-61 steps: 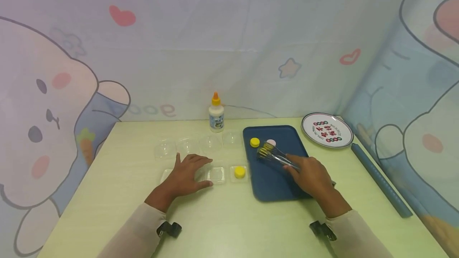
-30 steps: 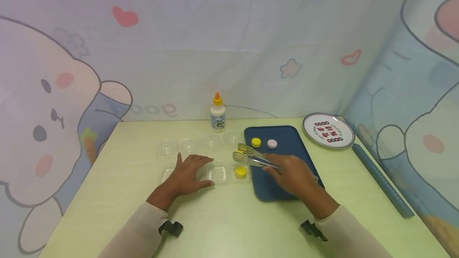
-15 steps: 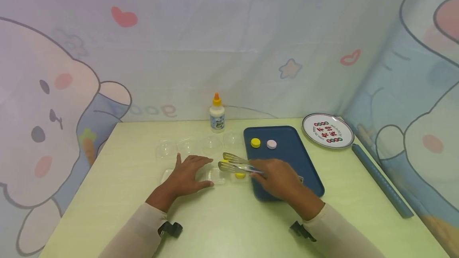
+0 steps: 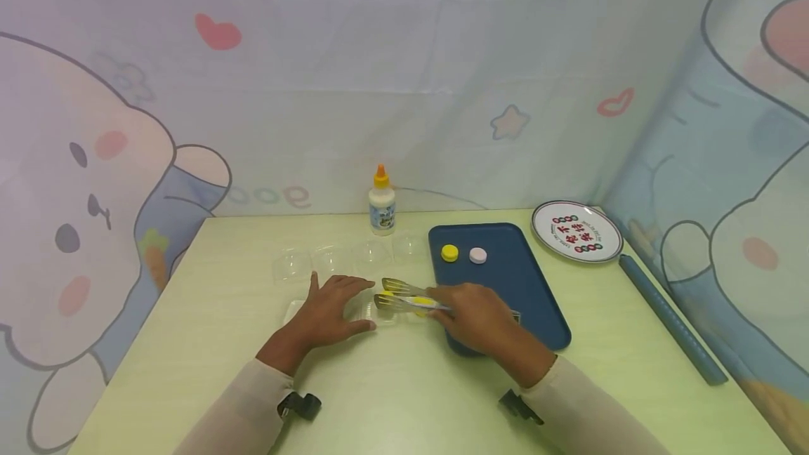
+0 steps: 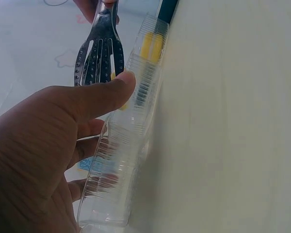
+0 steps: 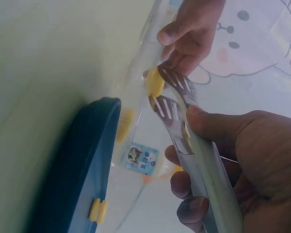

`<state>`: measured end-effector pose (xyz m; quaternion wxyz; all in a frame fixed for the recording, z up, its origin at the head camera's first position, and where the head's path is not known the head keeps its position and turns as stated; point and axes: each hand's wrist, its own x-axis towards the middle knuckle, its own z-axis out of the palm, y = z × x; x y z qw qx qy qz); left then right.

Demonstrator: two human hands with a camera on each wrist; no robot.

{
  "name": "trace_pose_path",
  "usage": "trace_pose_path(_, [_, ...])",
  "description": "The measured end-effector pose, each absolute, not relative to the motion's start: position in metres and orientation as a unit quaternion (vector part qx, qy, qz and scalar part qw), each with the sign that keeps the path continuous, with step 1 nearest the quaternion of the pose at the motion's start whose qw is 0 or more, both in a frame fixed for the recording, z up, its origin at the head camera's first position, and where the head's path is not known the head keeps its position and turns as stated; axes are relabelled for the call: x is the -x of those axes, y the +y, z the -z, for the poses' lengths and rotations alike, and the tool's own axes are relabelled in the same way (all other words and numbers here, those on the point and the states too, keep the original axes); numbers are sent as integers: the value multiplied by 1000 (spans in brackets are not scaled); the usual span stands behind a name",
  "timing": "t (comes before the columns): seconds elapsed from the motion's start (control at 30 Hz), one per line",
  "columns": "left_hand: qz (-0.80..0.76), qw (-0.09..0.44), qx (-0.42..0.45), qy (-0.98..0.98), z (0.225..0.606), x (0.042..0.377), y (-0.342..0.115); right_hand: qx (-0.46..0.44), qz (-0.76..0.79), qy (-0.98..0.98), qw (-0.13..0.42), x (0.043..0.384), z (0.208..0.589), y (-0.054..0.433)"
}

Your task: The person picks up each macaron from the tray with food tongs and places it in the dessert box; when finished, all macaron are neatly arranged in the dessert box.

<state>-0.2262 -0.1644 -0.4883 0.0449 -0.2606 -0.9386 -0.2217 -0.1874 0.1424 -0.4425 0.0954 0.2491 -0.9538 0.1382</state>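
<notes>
My right hand (image 4: pixel 474 318) grips metal serving tongs (image 6: pixel 189 131). Between the tips of the tongs is a yellow macaron (image 6: pixel 155 81), over a compartment of the clear plastic box (image 5: pixel 104 194). Another yellow macaron (image 5: pixel 152 47) sits in the box's right end compartment, partly behind the tongs in the head view. My left hand (image 4: pixel 325 307) holds the box across its width, thumb at the near edge and fingers towards the far side; some fingers show through the plastic. On the blue tray (image 4: pixel 505 300) lie a yellow macaron (image 4: pixel 449 253) and a pale pink macaron (image 4: pixel 478 255).
The box's clear domed lid (image 4: pixel 331 258) lies behind its base. Further back stands a white bottle (image 4: pixel 382 209) with an orange nozzle. At the right are a printed white plate (image 4: pixel 577 232) and a long blue-grey bar (image 4: pixel 673 318) along the table's side.
My right hand has carried the tongs and a yellow macaron leftwards from the tray to over the box, and lowered them slightly. My left hand has kept its place.
</notes>
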Motion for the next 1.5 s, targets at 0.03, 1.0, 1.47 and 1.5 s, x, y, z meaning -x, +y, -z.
trace_pose_path(0.03, [220, 47, 261, -939, 488, 226, -164, -247, -136, -955, 90, 188, 442, 141])
trace_pose_path(1.0, [211, 49, 259, -941, 493, 228, -163, -227, -107, -967, 39, 189, 434, 124])
trace_pose_path(1.47, [215, 49, 253, -942, 483, 230, -176, -224, -159, -957, 90, 195, 441, 145])
trace_pose_path(1.5, [218, 47, 250, -942, 482, 231, -179, -222, -160, -957, 94, 196, 441, 146])
